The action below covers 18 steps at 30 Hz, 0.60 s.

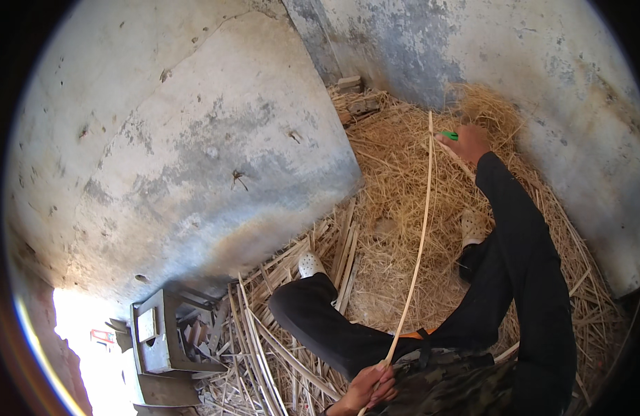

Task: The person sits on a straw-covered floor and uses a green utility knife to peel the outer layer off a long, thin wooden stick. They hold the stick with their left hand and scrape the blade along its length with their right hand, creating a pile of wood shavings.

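- Furniture [160, 333], grey and wooden, lay well left of the long pale strip [422, 239]; judged too far off to interfere.
- Loose slats [259, 347] lay left of the strip's lower half, some tips pointing up. Judged a snag risk if the near end swung that way.
- Left hand [367, 388] was at the strip's near end, thumb and fingers pinching it close to the lap. Judged right as an anchor: firm, without twisting.
- Strip ran from that pinch to beside the right hand, bowed slightly, above the straw [393, 201]. Light, even tension seemed best; a sharper bend might have cracked it.
- Green tool [450, 136] stuck out just right of the strip's far end. Its working edge could not be made out; contact with the strip: cannot tell. A shallow angle and short, light strokes seemed advisable.
- Right hand [472, 144], right of the strip's far end, had its fingers curled round the tool. A second pale piece slanted below it; whether joined to the strip, cannot tell. Fingertips were best placed behind any edge.
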Each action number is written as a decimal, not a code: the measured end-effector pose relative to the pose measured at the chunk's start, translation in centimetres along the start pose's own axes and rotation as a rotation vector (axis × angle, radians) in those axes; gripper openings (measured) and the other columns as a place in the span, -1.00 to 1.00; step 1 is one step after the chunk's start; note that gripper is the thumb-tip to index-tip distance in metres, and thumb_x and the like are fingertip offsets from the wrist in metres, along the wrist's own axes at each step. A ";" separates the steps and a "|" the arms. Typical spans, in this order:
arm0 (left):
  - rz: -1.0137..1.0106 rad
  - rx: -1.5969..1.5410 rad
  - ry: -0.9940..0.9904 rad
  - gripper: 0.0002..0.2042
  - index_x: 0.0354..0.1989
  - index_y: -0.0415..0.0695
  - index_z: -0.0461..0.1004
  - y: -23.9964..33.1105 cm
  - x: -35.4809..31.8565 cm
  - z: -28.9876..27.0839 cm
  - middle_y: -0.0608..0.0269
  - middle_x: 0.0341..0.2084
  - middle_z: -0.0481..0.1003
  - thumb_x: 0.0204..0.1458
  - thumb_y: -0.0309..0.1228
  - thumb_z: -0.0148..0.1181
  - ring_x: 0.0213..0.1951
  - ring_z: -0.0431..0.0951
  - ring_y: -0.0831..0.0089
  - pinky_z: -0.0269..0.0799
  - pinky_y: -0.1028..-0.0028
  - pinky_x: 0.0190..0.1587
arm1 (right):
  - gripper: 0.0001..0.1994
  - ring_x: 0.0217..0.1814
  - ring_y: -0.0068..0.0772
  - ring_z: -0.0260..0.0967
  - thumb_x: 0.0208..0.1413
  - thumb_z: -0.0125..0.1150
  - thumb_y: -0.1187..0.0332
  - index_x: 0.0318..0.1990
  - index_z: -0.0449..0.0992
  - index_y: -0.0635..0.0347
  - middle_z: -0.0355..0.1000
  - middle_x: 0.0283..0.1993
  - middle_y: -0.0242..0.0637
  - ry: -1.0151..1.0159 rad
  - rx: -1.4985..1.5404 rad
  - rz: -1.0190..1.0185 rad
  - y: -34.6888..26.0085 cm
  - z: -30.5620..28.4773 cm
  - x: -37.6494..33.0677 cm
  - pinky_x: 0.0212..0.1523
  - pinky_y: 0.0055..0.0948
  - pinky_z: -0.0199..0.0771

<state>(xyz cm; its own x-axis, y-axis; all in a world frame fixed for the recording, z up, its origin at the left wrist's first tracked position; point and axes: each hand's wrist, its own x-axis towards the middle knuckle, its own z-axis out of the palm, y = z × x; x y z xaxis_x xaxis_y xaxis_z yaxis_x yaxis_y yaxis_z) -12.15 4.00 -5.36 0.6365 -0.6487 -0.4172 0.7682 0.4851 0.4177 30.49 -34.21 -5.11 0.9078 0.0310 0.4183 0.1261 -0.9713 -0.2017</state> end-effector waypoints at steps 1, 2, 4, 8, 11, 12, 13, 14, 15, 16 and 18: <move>-0.017 0.016 0.016 -0.66 -0.47 -0.05 0.17 0.4 -0.4 -0.3 0.43 -0.87 0.11 0.33 -0.15 -0.31 -0.87 0.04 0.60 0.09 0.58 -0.59 | -0.22 -0.83 -0.61 -0.16 -0.06 -0.26 -0.58 -0.83 0.14 -0.02 -0.12 -0.83 -0.58 0.040 -0.054 -0.070 0.9 0.1 0.1 -0.82 -0.39 -0.21; -0.034 0.031 0.032 -0.66 -0.47 -0.03 0.18 0.6 -0.7 -0.6 0.44 -0.87 0.13 0.33 -0.14 -0.29 -0.87 0.06 0.60 0.10 0.59 -0.59 | -0.22 -0.82 -0.61 -0.16 -0.06 -0.25 -0.58 -0.83 0.14 -0.02 -0.12 -0.83 -0.58 0.080 -0.108 -0.139 1.5 0.4 0.2 -0.82 -0.39 -0.21; -0.001 -0.064 -0.067 -0.65 -0.44 -0.08 0.30 -0.2 -0.4 -2.7 0.38 -0.81 0.21 0.31 -0.12 -0.21 -0.76 0.17 0.60 0.13 0.58 -0.61 | -0.23 -0.83 -0.56 -0.21 -0.01 -0.25 -0.54 -0.81 0.16 0.01 -0.13 -0.83 -0.52 0.111 -0.116 -0.076 1.7 3.3 -0.2 -0.80 -0.36 -0.22; -0.080 -0.175 0.277 -0.62 -0.55 0.02 0.16 1.5 0.1 0.1 0.40 -0.82 0.17 0.31 -0.08 -0.20 -0.80 0.15 0.57 0.05 0.52 -0.73 | -0.25 -0.83 -0.50 -0.20 0.05 -0.24 -0.48 -0.79 0.17 0.03 -0.12 -0.82 -0.45 -0.135 -0.132 -0.024 1.6 6.1 -2.7 -0.77 -0.34 -0.17; -0.138 -0.398 0.548 -0.64 -0.53 0.01 0.21 0.8 -1.3 -0.3 0.42 -0.82 0.16 0.30 -0.11 -0.17 -0.82 0.14 0.58 0.06 0.52 -0.73 | -0.26 -0.81 -0.47 -0.14 0.11 -0.21 -0.42 -0.78 0.21 0.06 -0.08 -0.81 -0.40 -0.126 -0.138 0.105 4.4 8.9 -3.8 -0.74 -0.31 -0.11; -0.138 -0.146 0.650 -0.65 -0.53 0.01 0.22 -2.0 -2.4 -3.1 0.43 -0.83 0.14 0.30 -0.12 -0.16 -0.83 0.13 0.57 0.06 0.52 -0.73 | -0.27 -0.80 -0.44 -0.10 0.14 -0.20 -0.39 -0.77 0.25 0.08 -0.03 -0.80 -0.38 -0.081 -0.154 0.267 7.5 9.2 -3.5 -0.73 -0.27 -0.07; -0.091 0.095 0.772 -0.65 -0.53 0.02 0.22 -6.7 -4.4 -7.9 0.44 -0.83 0.13 0.30 -0.12 -0.16 -0.83 0.12 0.57 0.06 0.52 -0.72 | -0.27 -0.77 -0.42 -0.04 0.15 -0.20 -0.37 -0.74 0.29 0.12 0.03 -0.78 -0.34 -0.091 -0.065 0.333 7.8 8.4 -3.0 -0.70 -0.25 -0.02; -0.031 0.350 0.949 -0.66 -0.53 0.02 0.22 -8.5 -7.2 -10.5 0.46 -0.83 0.11 0.30 -0.13 -0.15 -0.83 0.12 0.57 0.06 0.52 -0.72 | -0.27 -0.74 -0.40 0.03 0.17 -0.21 -0.35 -0.72 0.32 0.15 0.09 -0.76 -0.30 -0.118 0.083 0.395 5.5 8.4 -3.5 -0.67 -0.24 0.03; 0.011 0.255 0.858 -0.67 -0.53 0.03 0.22 -5.8 -8.1 -8.7 0.46 -0.82 0.11 0.29 -0.14 -0.14 -0.81 0.12 0.57 0.07 0.53 -0.71 | -0.27 -0.71 -0.37 0.09 0.18 -0.21 -0.33 -0.69 0.36 0.18 0.16 -0.73 -0.27 -0.132 0.190 0.470 5.4 5.5 -4.4 -0.63 -0.22 0.09; 0.043 0.138 0.734 -0.67 -0.53 0.03 0.23 -2.5 -7.7 -4.9 0.46 -0.82 0.11 0.29 -0.15 -0.14 -0.80 0.13 0.57 0.08 0.53 -0.70 | -0.27 -0.68 -0.35 0.15 0.20 -0.22 -0.31 -0.67 0.39 0.21 0.22 -0.71 -0.23 -0.147 0.260 0.535 6.2 1.7 -4.8 -0.60 -0.20 0.14; 0.093 -0.080 0.459 -0.69 -0.51 0.01 0.24 -1.3 -5.2 -4.4 0.46 -0.78 0.12 0.29 -0.17 -0.13 -0.76 0.13 0.58 0.08 0.55 -0.70 | -0.27 -0.76 -0.48 -0.18 0.15 -0.23 -0.39 -0.76 0.19 0.08 -0.03 -0.77 -0.40 -0.103 0.106 0.541 9.7 1.2 -5.8 -0.65 -0.25 -0.08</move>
<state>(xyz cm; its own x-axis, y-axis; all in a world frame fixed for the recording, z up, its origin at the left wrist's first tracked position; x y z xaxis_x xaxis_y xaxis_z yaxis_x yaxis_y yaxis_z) -16.16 9.30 -7.35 0.6534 -0.2830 -0.7022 0.6982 0.5838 0.4144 26.96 -43.53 -10.58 0.8880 -0.4371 0.1432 -0.3336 -0.8263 -0.4538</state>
